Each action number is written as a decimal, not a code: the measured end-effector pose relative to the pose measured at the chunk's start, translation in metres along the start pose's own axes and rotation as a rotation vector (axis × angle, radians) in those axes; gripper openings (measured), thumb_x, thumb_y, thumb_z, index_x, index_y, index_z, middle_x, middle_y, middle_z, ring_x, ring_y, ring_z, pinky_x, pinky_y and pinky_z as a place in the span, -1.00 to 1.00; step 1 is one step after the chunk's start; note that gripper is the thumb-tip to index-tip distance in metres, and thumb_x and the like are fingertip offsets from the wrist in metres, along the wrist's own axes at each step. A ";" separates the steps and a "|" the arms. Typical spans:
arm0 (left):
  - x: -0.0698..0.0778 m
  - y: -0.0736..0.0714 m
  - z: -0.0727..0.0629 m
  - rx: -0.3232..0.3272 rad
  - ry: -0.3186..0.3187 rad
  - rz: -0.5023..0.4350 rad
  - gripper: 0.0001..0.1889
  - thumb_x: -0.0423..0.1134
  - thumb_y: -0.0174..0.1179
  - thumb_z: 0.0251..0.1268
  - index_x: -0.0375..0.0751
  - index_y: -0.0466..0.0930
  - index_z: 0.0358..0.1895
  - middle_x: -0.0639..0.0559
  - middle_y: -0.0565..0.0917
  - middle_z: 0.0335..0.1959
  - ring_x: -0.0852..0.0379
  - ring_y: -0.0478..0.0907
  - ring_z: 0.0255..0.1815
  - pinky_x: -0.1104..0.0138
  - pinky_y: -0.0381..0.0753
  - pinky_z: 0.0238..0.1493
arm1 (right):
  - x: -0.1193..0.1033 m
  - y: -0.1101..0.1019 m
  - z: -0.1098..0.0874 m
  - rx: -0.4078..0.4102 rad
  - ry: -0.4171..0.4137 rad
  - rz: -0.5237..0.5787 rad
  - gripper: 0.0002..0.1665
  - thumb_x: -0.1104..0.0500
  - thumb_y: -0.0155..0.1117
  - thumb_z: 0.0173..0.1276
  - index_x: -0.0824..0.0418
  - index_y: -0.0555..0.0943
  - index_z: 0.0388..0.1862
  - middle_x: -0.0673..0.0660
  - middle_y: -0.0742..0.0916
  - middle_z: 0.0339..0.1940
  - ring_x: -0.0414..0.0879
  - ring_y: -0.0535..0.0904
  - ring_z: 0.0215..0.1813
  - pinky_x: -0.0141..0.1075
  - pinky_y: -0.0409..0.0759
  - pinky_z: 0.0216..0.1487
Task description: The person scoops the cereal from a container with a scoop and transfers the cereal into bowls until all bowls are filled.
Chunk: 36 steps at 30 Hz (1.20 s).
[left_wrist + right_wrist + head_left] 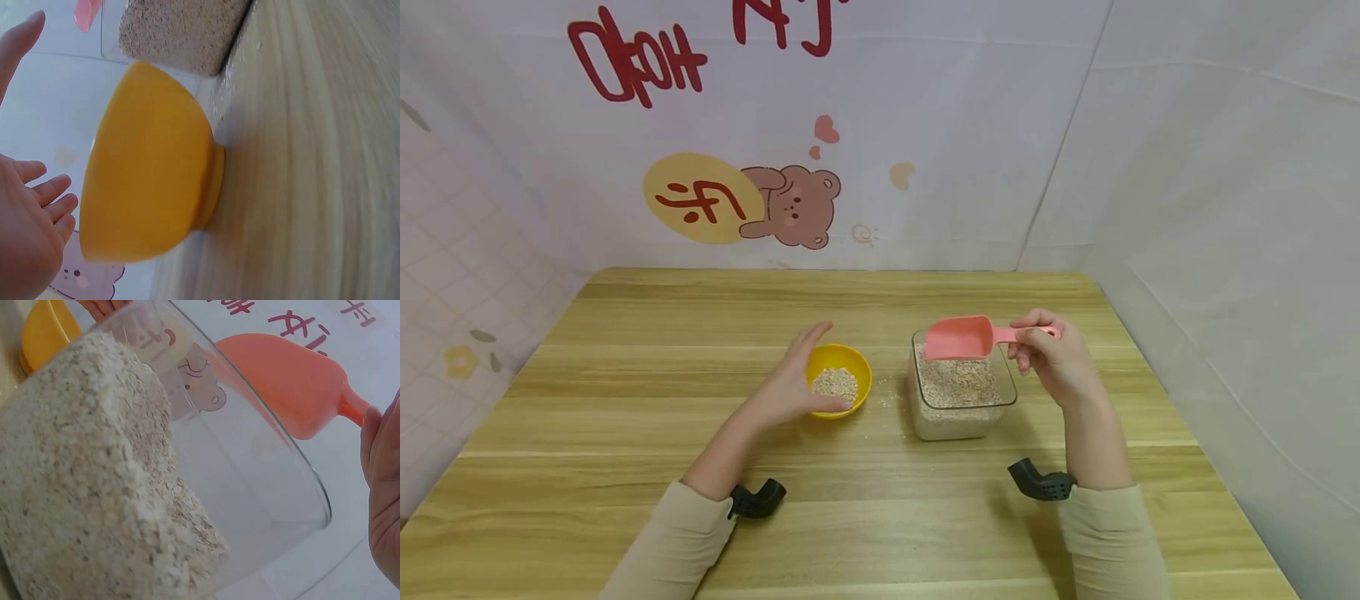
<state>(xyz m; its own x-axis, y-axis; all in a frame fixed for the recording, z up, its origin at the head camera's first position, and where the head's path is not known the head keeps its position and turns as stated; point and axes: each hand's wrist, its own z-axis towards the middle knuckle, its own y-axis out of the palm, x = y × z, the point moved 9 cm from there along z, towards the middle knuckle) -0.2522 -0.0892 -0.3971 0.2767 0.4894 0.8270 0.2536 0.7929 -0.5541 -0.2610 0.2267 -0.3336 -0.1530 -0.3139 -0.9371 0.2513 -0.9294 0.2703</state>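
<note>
A clear, square tub (pixel 953 427) of flaky oats (pixel 961 385) stands right of a round yellow bowl (pixel 863 377) holding fewer. The left hand (pixel 787 389) spreads its fingers beside the bowl; the right hand (pixel 1060 354) pinches a pink scoop (pixel 958 338) above the tub.

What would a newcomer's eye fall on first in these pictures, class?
The pink scoop, held in the right hand above a clear box of flakes, would likely stand out first. Next comes the yellow bowl left of the box, with the left hand close by, then the bear printed on the white backdrop behind.
</note>
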 end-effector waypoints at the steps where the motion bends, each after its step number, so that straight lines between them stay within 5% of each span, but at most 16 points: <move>1: 0.001 0.001 0.001 0.002 0.005 -0.004 0.20 -0.06 0.58 -0.22 0.06 -0.06 0.53 -0.02 -0.06 0.53 -0.10 -0.08 0.48 -0.16 0.02 0.34 | -0.001 -0.002 0.000 0.000 -0.002 -0.002 -0.62 0.58 -0.14 0.29 0.29 0.60 -0.41 0.11 0.64 -0.68 -0.22 0.48 -0.74 -0.46 0.47 -0.68; 19: 0.040 0.042 0.021 -0.037 0.094 -0.003 0.22 0.11 0.54 -0.22 0.06 -0.08 0.53 0.06 -0.05 0.53 0.01 -0.09 0.49 -0.07 0.03 0.37 | 0.000 -0.021 -0.003 -0.029 0.009 -0.047 -0.66 0.58 -0.13 0.30 0.36 0.60 -0.37 0.13 0.64 -0.67 -0.19 0.49 -0.73 -0.45 0.49 -0.66; 36: 0.052 0.077 0.033 -0.042 0.079 -0.034 0.28 0.15 0.56 -0.29 0.01 -0.10 0.54 0.04 -0.09 0.54 0.03 -0.09 0.50 -0.02 0.04 0.37 | 0.017 -0.033 -0.004 -0.074 0.075 -0.142 -0.67 0.56 -0.10 0.34 0.31 0.60 -0.34 0.12 0.65 -0.64 -0.21 0.51 -0.70 -0.45 0.51 -0.65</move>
<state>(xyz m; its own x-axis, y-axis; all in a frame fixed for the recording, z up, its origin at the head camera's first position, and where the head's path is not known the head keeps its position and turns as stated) -0.2487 0.0098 -0.3936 0.3393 0.4310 0.8361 0.3026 0.7916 -0.5308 -0.2680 0.2529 -0.3599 -0.1204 -0.1626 -0.9793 0.3020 -0.9458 0.1199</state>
